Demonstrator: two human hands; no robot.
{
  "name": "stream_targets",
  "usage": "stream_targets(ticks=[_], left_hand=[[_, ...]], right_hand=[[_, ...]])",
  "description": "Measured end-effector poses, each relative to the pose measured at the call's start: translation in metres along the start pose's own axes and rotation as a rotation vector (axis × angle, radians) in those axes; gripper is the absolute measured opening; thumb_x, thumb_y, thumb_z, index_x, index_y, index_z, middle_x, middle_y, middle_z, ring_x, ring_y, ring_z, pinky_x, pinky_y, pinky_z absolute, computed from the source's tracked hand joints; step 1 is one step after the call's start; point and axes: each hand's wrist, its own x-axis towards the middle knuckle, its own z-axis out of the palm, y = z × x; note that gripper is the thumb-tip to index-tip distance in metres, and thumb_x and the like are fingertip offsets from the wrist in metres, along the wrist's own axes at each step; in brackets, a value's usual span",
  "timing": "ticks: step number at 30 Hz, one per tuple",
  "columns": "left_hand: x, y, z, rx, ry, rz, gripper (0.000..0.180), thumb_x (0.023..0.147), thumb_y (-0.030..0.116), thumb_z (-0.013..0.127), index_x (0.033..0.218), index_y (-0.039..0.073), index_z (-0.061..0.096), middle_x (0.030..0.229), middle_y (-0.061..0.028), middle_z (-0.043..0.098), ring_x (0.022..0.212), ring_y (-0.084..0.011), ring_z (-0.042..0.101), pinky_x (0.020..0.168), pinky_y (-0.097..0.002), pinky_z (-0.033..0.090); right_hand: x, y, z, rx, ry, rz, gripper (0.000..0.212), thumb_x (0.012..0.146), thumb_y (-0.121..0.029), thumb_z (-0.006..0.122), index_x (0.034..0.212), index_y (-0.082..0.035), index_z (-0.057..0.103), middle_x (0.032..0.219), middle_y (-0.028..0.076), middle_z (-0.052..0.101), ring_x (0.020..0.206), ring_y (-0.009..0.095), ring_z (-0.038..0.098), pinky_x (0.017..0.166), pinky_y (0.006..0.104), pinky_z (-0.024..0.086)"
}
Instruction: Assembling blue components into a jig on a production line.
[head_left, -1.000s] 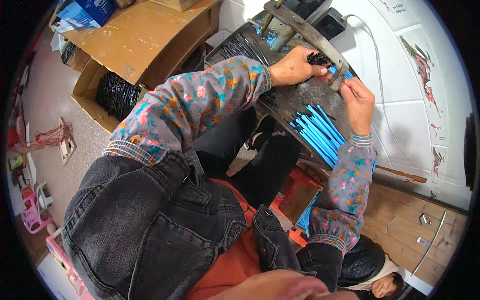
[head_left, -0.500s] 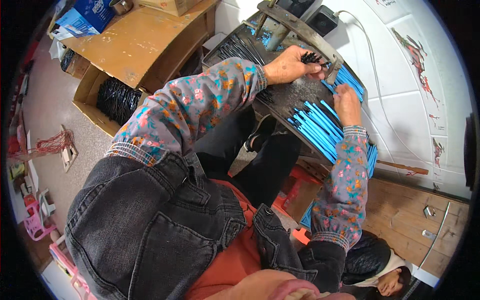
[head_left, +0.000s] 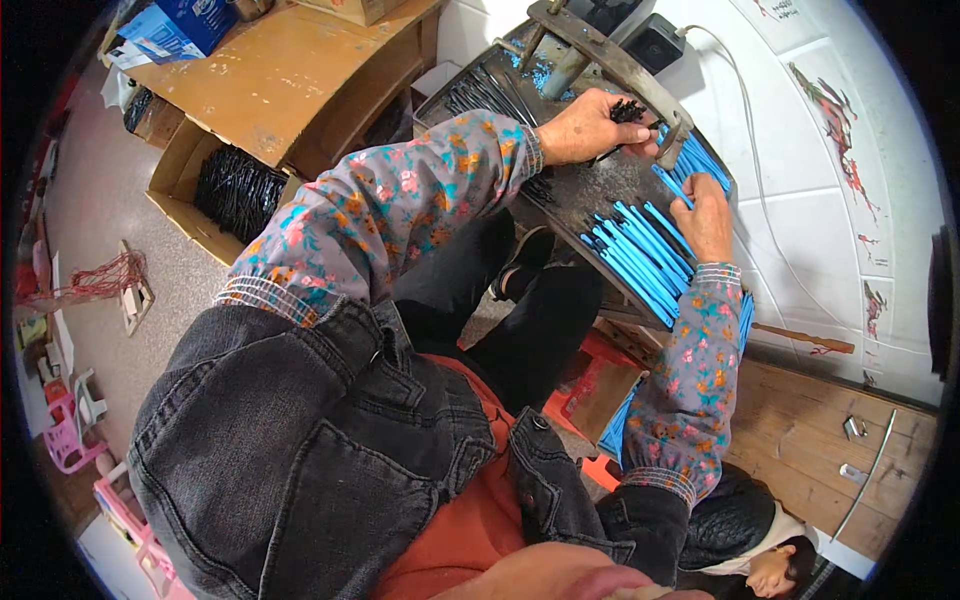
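A: What do we see, starting with the biggest thing?

B: We have a brown table (head_left: 250,100), well to the left of both grips. Beneath both grips we see a dark workbench (head_left: 605,185).

A: And on that bench?

B: We make out a worn metal frame (head_left: 605,50) beyond the left grip, its near end reaching down just right of the left fingertips. Whether it touches them, we cannot tell. Well to the left of the left grip, we find a cardboard box (head_left: 180,215) full of thin black rods (head_left: 240,190).

A: Where are our blue sticks?

B: We have a pile of blue sticks (head_left: 640,265) just nearer to the body than the right grip and to its left, many with dark tips. We see another blue bundle (head_left: 708,165) just beyond the right grip.

A: How do our hands stand?

B: Our left hand (head_left: 585,130) is curled closed around a bunch of black pieces (head_left: 627,110), their ends poking up above the thumb. Our right hand (head_left: 708,222) pinches one blue stick (head_left: 670,183) between thumb and fingers, its free end pointing toward the left grip, apart from it.

A: Anything smaller?

B: We spot blue crumbs (head_left: 541,78), beyond the left grip and to its left.
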Motion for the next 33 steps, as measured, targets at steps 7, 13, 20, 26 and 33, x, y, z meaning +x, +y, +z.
stream_targets(ticks=[7, 13, 20, 26, 33], left_hand=[[0.003, -0.006, -0.001, -0.004, 0.013, -0.020, 0.016, 0.088, 0.009, 0.055, 0.098, -0.002, 0.060, 0.089, -0.0072, 0.065, 0.084, -0.0141, 0.061, 0.077, -0.0278, 0.051], [0.007, -0.011, 0.001, -0.086, 0.020, 0.016, 0.014, 0.088, 0.007, 0.055, 0.098, -0.001, 0.059, 0.086, -0.0057, 0.063, 0.080, -0.0121, 0.059, 0.072, -0.0274, 0.050], [0.007, -0.015, 0.001, -0.047, 0.005, 0.023, 0.014, 0.086, 0.008, 0.058, 0.096, -0.003, 0.057, 0.081, -0.0054, 0.063, 0.076, -0.0121, 0.060, 0.070, -0.0268, 0.050], [0.005, -0.013, 0.001, -0.093, 0.064, 0.016, 0.018, 0.088, 0.007, 0.055, 0.102, -0.004, 0.056, 0.083, -0.0080, 0.064, 0.077, -0.0138, 0.062, 0.072, -0.0277, 0.052], [0.004, -0.010, 0.004, -0.066, 0.055, 0.002, 0.018, 0.087, 0.006, 0.056, 0.102, -0.004, 0.056, 0.086, -0.0080, 0.065, 0.079, -0.0131, 0.061, 0.072, -0.0269, 0.051]], right_hand=[[0.000, 0.004, -0.001, 0.070, 0.054, -0.038, 0.015, 0.068, -0.004, 0.058, 0.080, 0.001, 0.051, 0.079, 0.014, 0.056, 0.076, 0.030, 0.055, 0.068, 0.0385, 0.044], [0.008, -0.033, -0.006, 0.719, 0.164, 0.176, 0.011, 0.076, -0.003, 0.060, 0.085, 0.001, 0.057, 0.067, 0.002, 0.055, 0.057, 0.010, 0.049, 0.051, 0.0244, 0.039], [0.018, -0.031, -0.026, 0.579, 0.117, -0.091, 0.007, 0.081, -0.004, 0.061, 0.085, 0.001, 0.062, 0.065, -0.002, 0.055, 0.052, 0.005, 0.044, 0.046, 0.0203, 0.032], [0.009, -0.036, -0.009, 0.994, 0.050, 0.261, 0.012, 0.086, -0.010, 0.060, 0.087, 0.002, 0.061, 0.064, -0.001, 0.054, 0.044, 0.003, 0.036, 0.040, 0.0178, 0.026], [0.019, -0.031, -0.017, 0.791, 0.110, 0.064, 0.010, 0.084, -0.007, 0.058, 0.079, 0.002, 0.061, 0.067, 0.000, 0.056, 0.048, 0.006, 0.042, 0.045, 0.0194, 0.032]])
